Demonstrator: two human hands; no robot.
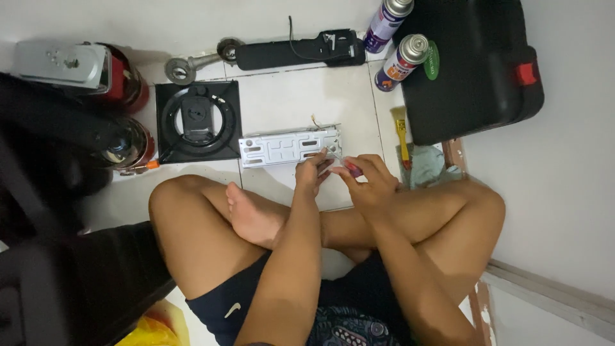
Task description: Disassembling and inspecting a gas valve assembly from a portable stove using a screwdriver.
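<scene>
Head view: a person seated cross-legged on a white tiled floor [301,96] works on a pale, slotted sheet-metal bracket [288,147] lying flat just in front of the shins, beside a square black fan unit [197,122]. The left hand [312,172] rests its fingertips on the bracket's near right edge, pinning it rather than closing round it, while the right hand [370,182] is clenched about a small tool with a reddish handle [353,168], its tip pointed at the bracket's right end; the tip itself is too small to make out. The bracket looks light, thin and stiff, likely to slide on smooth tile and to carry sharp stamped edges, so the long flat face or the folded rim appears the safest place to hold it, away from the thin wires [316,120] sprouting at its top right corner. Two spray cans [398,45] lie near a black plastic case [471,64] farther off, with a yellow-handled brush [401,131] on a bluish cloth [426,163] just beside the right knee.
</scene>
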